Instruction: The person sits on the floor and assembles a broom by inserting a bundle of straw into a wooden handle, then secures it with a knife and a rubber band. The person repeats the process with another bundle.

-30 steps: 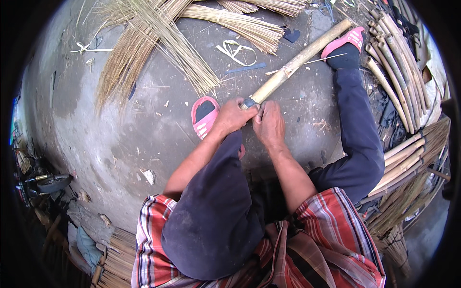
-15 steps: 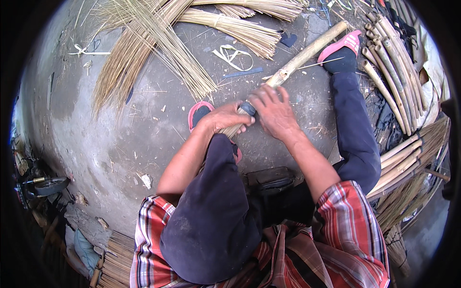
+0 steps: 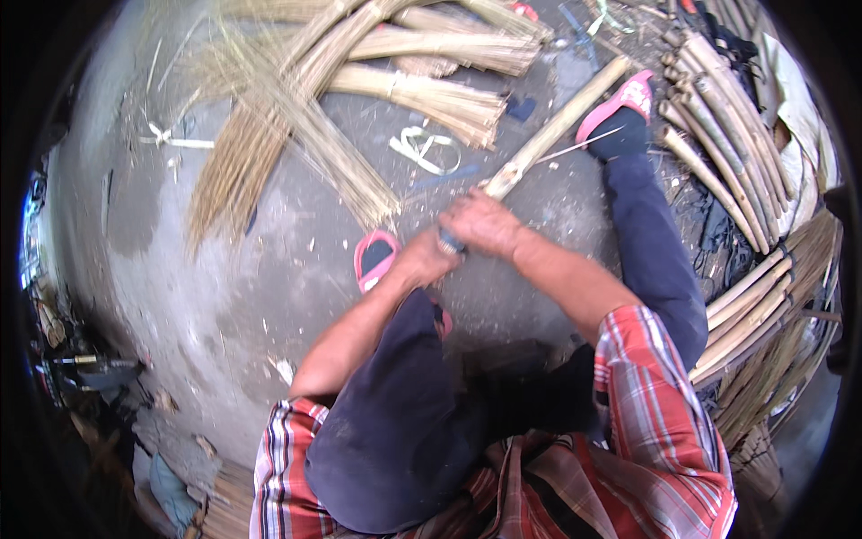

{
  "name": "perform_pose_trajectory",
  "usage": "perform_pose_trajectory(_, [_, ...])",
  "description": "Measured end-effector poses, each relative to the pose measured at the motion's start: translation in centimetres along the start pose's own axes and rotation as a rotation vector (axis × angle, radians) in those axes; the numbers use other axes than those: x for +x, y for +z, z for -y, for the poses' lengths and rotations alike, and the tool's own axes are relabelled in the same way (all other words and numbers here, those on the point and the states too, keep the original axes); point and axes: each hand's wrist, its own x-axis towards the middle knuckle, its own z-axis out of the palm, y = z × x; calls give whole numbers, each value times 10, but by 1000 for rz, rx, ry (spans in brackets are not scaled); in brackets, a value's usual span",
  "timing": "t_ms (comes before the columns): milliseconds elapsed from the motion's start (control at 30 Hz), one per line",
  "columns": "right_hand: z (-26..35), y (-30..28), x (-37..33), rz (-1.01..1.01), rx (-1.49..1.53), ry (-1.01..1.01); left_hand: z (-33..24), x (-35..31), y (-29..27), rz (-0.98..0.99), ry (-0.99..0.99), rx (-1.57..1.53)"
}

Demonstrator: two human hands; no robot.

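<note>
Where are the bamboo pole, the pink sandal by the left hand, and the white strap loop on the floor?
bamboo pole [image 3: 557, 130], head view, middle of its shaft.
pink sandal [image 3: 374, 258], head view, its toe strap.
white strap loop [image 3: 424, 148], head view, centre of the tangle.

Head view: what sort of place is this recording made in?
Likely an outdoor bamboo-craft work yard: bundles of thin split strips fanned on a concrete floor, and stacked bamboo poles at the right.

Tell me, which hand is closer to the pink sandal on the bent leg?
Left. The left hand sits right beside the pink sandal; the right hand is farther, gripping the bamboo pole.
</note>
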Motion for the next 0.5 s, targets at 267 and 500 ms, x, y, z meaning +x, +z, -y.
perform_pose_trajectory(267, [-62,-102,-89,-452,-47,373,-62,-88,-95,-322,40,429])
perform_pose_trajectory(500, [-135,-149,-279,-772,-248,808,-157,-195,-154,-557,195,837])
